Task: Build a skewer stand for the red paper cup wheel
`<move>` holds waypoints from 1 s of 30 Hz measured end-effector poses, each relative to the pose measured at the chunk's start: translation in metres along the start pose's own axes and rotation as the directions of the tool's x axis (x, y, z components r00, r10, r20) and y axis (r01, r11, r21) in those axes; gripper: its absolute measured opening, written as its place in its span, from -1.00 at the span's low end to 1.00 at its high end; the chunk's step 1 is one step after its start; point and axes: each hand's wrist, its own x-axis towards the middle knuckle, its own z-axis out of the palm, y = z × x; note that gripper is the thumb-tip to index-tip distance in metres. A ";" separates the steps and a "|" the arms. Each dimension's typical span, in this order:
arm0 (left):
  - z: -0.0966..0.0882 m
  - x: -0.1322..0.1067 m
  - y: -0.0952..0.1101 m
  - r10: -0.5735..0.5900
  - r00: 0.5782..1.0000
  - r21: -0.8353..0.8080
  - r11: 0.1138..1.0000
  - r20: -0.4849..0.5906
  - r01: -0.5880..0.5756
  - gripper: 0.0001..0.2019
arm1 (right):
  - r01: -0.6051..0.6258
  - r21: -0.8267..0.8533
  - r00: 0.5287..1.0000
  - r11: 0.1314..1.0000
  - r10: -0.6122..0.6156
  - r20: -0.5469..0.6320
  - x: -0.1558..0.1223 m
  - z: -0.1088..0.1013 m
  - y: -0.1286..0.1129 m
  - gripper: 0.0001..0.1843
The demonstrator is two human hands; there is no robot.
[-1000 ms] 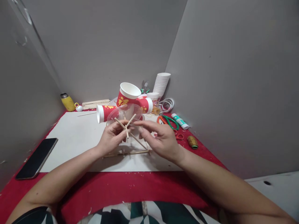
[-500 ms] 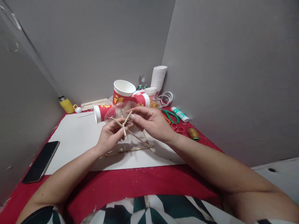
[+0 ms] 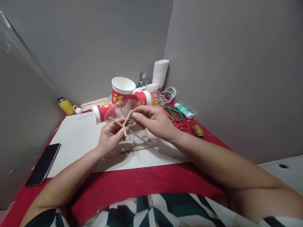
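Note:
Over the white board (image 3: 78, 138), a frame of thin wooden sticks (image 3: 139, 138) stands with its lower stick lying along the board. Where several sticks cross at the top, my left hand (image 3: 110, 136) is closed on them, thumb and fingers pinching near the joint. My right hand (image 3: 156, 121) pinches the upper end of one short slanted stick, its thumb and forefinger together. Behind the fingers is a clear plastic cup or lid (image 3: 111, 113), partly hidden by both hands. How the sticks are joined is covered by my fingers.
Behind stand red-and-white paper cups (image 3: 123, 85), a stack of white cups (image 3: 161, 73) and spare sticks (image 3: 94, 103). To the right lie green-handled scissors (image 3: 176, 113), a glue tube (image 3: 184, 111) and a thread spool (image 3: 198, 131). A phone (image 3: 44, 164) and yellow bottle (image 3: 65, 105) are left.
The view has shifted slightly. Both hands keep nearly the same hold on the sticks, and no object has visibly been picked up or released.

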 end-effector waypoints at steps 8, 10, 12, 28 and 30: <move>0.001 0.002 -0.003 -0.031 0.999 -0.008 1.000 -0.029 0.031 -0.67 | 0.034 -0.065 0.993 0.997 -0.042 -0.114 -0.003 -0.013 -0.015 -0.64; 0.001 0.002 -0.003 -0.020 0.999 -0.015 1.000 -0.027 0.019 -0.67 | 0.062 -0.113 0.995 0.992 -0.070 -0.071 -0.007 -0.010 -0.017 -0.59; 0.000 0.002 -0.003 -0.004 1.000 -0.028 1.000 -0.022 0.004 -0.68 | 0.118 -0.179 0.992 0.977 -0.123 -0.016 -0.012 -0.006 -0.016 -0.58; 0.000 0.000 -0.004 0.019 0.999 -0.085 0.996 0.028 -0.017 -0.55 | 0.219 -0.318 0.959 0.922 -0.264 -0.105 -0.010 0.000 0.011 -0.61; 0.000 -0.002 -0.005 0.039 0.999 -0.079 0.996 0.034 -0.037 -0.52 | 0.224 -0.326 0.956 0.918 -0.271 -0.107 -0.009 0.001 0.015 -0.64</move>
